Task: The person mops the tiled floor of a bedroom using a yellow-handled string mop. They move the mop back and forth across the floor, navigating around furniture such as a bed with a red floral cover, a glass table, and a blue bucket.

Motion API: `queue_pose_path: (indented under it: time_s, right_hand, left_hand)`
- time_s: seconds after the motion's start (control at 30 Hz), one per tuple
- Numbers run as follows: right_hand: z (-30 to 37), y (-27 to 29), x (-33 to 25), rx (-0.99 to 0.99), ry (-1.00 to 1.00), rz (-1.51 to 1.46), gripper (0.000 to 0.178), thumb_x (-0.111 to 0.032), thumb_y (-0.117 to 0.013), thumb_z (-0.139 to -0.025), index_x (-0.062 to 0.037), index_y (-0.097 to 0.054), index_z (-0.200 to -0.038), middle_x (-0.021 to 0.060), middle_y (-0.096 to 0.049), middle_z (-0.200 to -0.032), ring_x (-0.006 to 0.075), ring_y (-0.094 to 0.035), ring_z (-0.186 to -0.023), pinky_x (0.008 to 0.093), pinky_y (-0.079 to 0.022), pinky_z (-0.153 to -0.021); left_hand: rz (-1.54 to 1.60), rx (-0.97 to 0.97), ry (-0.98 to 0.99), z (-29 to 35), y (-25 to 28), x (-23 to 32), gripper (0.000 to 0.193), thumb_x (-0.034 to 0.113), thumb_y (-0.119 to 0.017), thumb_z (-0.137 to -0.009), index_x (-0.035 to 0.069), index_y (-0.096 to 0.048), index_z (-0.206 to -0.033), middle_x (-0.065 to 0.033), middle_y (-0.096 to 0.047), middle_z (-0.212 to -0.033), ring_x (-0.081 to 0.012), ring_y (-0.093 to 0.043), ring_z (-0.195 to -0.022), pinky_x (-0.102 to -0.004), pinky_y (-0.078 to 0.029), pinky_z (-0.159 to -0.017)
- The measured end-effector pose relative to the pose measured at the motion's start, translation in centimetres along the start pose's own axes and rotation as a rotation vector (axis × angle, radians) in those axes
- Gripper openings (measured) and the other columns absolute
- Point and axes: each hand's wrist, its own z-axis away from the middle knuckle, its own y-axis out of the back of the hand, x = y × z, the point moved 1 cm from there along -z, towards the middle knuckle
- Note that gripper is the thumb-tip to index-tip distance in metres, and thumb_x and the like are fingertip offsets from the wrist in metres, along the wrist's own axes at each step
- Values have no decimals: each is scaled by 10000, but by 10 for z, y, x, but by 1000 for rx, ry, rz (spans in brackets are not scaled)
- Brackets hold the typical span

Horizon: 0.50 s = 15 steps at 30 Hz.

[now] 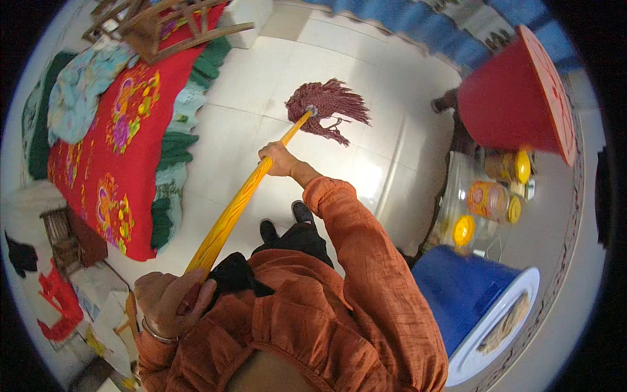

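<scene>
A string mop with a yellow wood-grain handle (236,208) slants from my chest out to the floor. Its maroon string head (326,104) lies spread on the white tiles, strands trailing to the right. My left hand (171,297), with a bangle at the wrist, is closed round the upper end of the handle. Farther down the shaft my right hand (279,160) is wrapped round it, the arm stretched forward. My dark shoes (302,212) stand on the tiles below the handle.
A bed with a red flowered cover (124,176) runs along the left, with a wooden chair (163,29) on it. At right stand a red bucket (509,98), several jars (488,201) and a blue bin with a white rim (464,294). Blue curtains (392,26) hang at the back.
</scene>
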Motion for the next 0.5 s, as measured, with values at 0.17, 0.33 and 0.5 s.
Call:
queue_pose_path:
  time_s: [0.17, 0.33, 0.5]
  right_hand:
    - [-36, -64, -49, -191, 135, -134, 166, -163, -617, -625, -50, -500, -596, 138, -544, -593, 347, -547, -604, 422, -425, -556]
    - [-46, -136, -122, -443, 234, -309, 163, -167, -618, -631, -47, -512, -606, 142, -551, -607, 355, -556, -623, 431, -435, -574]
    - [-37, -161, -181, -593, 294, -451, 147, -178, -626, -651, -46, -562, -652, 150, -565, -630, 360, -566, -653, 430, -447, -601]
  left_hand:
    - [-140, 103, 108, 26, 36, 2, 202, 64, -725, -595, 65, -633, -776, -22, -513, -510, -210, -454, -438, -321, -352, -495]
    - [-197, 205, 142, 55, 76, 9, 42, 56, -626, -651, 41, -608, -686, -26, -486, -465, -154, -389, -367, -285, -309, -449]
    - [-340, 513, 372, 71, 82, 13, 281, 198, -558, -773, -2, -553, -576, -72, -476, -456, -201, -397, -404, -332, -294, -454]
